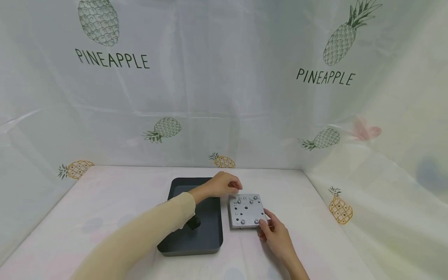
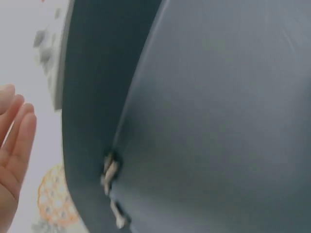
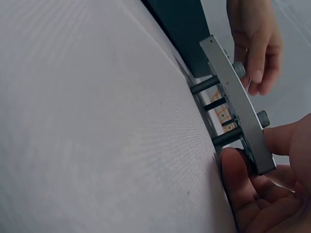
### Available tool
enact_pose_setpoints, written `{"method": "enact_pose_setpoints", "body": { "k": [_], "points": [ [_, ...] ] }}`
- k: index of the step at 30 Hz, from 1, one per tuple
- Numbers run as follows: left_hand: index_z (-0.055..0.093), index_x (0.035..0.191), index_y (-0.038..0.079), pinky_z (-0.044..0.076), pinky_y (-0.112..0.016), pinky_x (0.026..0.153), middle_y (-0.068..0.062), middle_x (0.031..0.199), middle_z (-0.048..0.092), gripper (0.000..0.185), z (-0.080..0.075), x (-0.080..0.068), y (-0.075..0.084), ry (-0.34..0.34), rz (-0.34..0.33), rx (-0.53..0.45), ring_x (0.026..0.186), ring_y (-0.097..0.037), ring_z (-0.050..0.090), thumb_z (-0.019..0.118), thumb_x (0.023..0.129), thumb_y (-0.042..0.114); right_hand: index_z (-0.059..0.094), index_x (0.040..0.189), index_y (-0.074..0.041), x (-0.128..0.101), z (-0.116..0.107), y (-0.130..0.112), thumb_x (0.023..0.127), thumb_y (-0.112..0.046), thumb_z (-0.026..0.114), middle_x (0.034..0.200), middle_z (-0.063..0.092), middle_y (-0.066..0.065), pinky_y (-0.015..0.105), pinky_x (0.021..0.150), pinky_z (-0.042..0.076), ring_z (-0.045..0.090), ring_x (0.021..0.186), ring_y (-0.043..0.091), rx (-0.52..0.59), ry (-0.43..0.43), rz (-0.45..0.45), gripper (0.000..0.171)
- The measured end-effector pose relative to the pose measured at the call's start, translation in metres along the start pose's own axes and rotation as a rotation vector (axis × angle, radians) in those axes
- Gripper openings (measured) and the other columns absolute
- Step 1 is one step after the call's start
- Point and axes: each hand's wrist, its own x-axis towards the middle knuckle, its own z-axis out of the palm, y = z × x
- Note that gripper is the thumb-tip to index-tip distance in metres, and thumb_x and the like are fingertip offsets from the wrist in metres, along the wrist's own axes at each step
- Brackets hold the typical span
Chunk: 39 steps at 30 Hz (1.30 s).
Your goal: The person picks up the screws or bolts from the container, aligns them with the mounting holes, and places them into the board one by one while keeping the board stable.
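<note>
Now mid-fastening: left hand [image 1: 224, 184] pinches a bolt [image 3: 238, 69] at the plate [image 1: 247, 210]'s far edge beside the tray [image 1: 196, 243]; right hand [image 1: 274, 233] grips the near corner; turning likely follows

Word "PINEAPPLE" printed twice on backdrop curtain [image 1: 224, 89]: once at 10 o'clock under large pineapple drawing [image 1: 99, 21], once at 2 o'clock under second pineapple drawing [image 1: 344, 35]. No other readable text anywhere.
</note>
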Motion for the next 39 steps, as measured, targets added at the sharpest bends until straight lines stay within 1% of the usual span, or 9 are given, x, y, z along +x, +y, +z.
{"method": "enact_pose_setpoints", "body": {
  "k": [7, 11, 12, 17, 21, 23, 28, 33, 39],
  "points": [
    [0.078, 0.111, 0.014, 0.058, -0.032, 0.085, 0.001, 0.105, 0.078, 0.011, -0.043, -0.025, -0.016, 0.093, -0.083, 0.027, 0.097, -0.014, 0.072, 0.072, 0.101, 0.011, 0.047, 0.158, -0.006, 0.000, 0.001, 0.000, 0.109, -0.022, 0.063, 0.098, 0.064, 0.009, 0.024, 0.065, 0.057, 0.065, 0.074, 0.016, -0.011, 0.002, -0.016, 0.055],
    [0.078, 0.111, 0.006, 0.060, -0.037, 0.083, -0.003, 0.102, 0.079, 0.012, -0.052, -0.037, -0.024, 0.072, -0.096, 0.071, 0.092, -0.015, 0.073, 0.073, 0.100, 0.008, 0.046, 0.159, -0.006, 0.001, -0.002, 0.001, 0.109, -0.024, 0.063, 0.098, 0.063, 0.009, 0.024, 0.065, 0.056, 0.065, 0.075, 0.016, -0.020, 0.001, -0.022, 0.056],
    [0.077, 0.111, 0.004, 0.059, -0.040, 0.090, -0.004, 0.100, 0.079, 0.013, -0.052, -0.039, -0.025, 0.056, -0.097, 0.086, 0.091, -0.016, 0.073, 0.074, 0.099, 0.008, 0.046, 0.159, -0.006, 0.001, -0.003, 0.001, 0.109, -0.024, 0.063, 0.098, 0.063, 0.009, 0.024, 0.065, 0.056, 0.065, 0.075, 0.016, -0.021, 0.003, -0.022, 0.056],
    [0.076, 0.115, 0.002, 0.056, -0.042, 0.094, -0.003, 0.096, 0.079, 0.019, -0.048, -0.045, -0.029, -0.038, -0.184, 0.116, 0.087, -0.014, 0.071, 0.075, 0.098, 0.008, 0.047, 0.158, -0.005, 0.001, -0.004, 0.002, 0.109, -0.025, 0.063, 0.097, 0.064, 0.008, 0.025, 0.065, 0.056, 0.065, 0.074, 0.016, -0.019, 0.003, -0.018, 0.056],
    [0.076, 0.117, 0.004, 0.056, -0.034, 0.085, -0.001, 0.096, 0.077, 0.021, -0.044, -0.045, -0.035, -0.077, -0.267, 0.130, 0.086, -0.013, 0.069, 0.076, 0.097, 0.010, 0.047, 0.158, -0.005, 0.001, -0.001, 0.004, 0.109, -0.023, 0.063, 0.098, 0.064, 0.009, 0.025, 0.065, 0.057, 0.065, 0.074, 0.017, -0.008, 0.001, -0.013, 0.055],
    [0.077, 0.117, 0.006, 0.056, -0.034, 0.083, 0.000, 0.095, 0.077, 0.022, -0.040, -0.042, -0.046, -0.083, -0.285, 0.123, 0.083, -0.012, 0.069, 0.077, 0.096, 0.010, 0.048, 0.158, -0.006, 0.001, 0.001, 0.004, 0.108, -0.022, 0.063, 0.098, 0.063, 0.009, 0.025, 0.065, 0.057, 0.066, 0.074, 0.017, -0.006, 0.003, -0.011, 0.055],
    [0.077, 0.120, 0.006, 0.057, -0.035, 0.083, 0.001, 0.096, 0.076, 0.027, -0.037, -0.038, -0.062, -0.106, -0.282, 0.089, 0.082, -0.011, 0.069, 0.076, 0.094, 0.008, 0.048, 0.158, -0.007, 0.002, 0.002, 0.003, 0.108, -0.020, 0.064, 0.098, 0.063, 0.009, 0.025, 0.065, 0.057, 0.065, 0.074, 0.018, -0.001, 0.003, -0.016, 0.054],
    [0.075, 0.124, 0.004, 0.054, -0.028, 0.080, -0.002, 0.097, 0.078, 0.030, -0.042, -0.041, -0.053, -0.156, -0.264, 0.067, 0.084, -0.008, 0.067, 0.075, 0.094, 0.005, 0.048, 0.158, -0.007, 0.002, 0.002, 0.001, 0.108, -0.022, 0.064, 0.097, 0.063, 0.009, 0.024, 0.065, 0.056, 0.065, 0.074, 0.017, 0.002, 0.010, -0.018, 0.054],
    [0.077, 0.122, 0.007, 0.053, -0.027, 0.081, 0.000, 0.096, 0.078, 0.029, -0.038, -0.040, -0.055, -0.168, -0.238, 0.094, 0.083, -0.006, 0.065, 0.077, 0.093, 0.006, 0.048, 0.158, -0.008, 0.001, 0.003, 0.001, 0.108, -0.021, 0.063, 0.093, 0.063, 0.007, 0.024, 0.064, 0.056, 0.065, 0.073, 0.018, -0.007, 0.009, -0.001, 0.054]
  ]
}}
